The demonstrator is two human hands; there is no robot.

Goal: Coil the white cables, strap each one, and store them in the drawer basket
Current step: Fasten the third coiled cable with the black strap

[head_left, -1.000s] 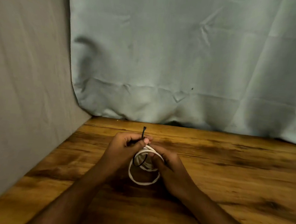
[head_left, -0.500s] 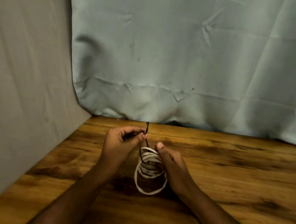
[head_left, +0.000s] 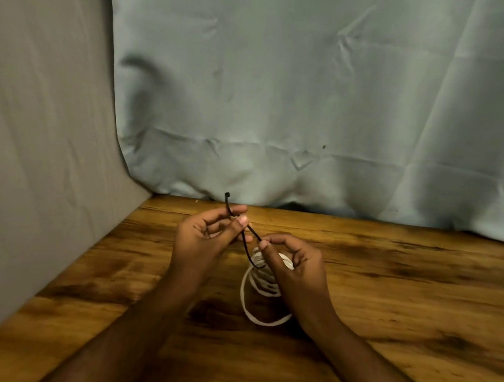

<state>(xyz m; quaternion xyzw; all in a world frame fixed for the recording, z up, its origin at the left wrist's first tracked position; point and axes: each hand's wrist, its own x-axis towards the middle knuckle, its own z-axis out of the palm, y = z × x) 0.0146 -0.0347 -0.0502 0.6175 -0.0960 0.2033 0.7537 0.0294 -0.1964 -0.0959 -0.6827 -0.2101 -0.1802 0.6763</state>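
One coil, one strap, two hands

There is one white cable [head_left: 263,284] in view, wound into a loose coil of several turns, and one thin black strap [head_left: 245,238] looped through it. Two bare hands work over a wooden table [head_left: 402,290]; two cloth backdrops close the scene, a pale blue-green curtain [head_left: 310,105] at the back and a grey cloth [head_left: 39,146] on the left.

The coil hangs just below the right hand [head_left: 294,267], its upper turns bunched together behind that hand's thumb and fingers, its lowest and widest turn sagging down to the tabletop (whether it actually rests on the wood cannot be told). The turns are uneven, some tight, one slack.

The left hand [head_left: 204,235] has thumb and forefinger pinched together on the strap near its upper end, where a small square head sticks up above the fingertips. From there the strap runs down and right, dips under the bunched turns, and comes back up to the right hand, whose thumb and forefinger are closed on the other end.
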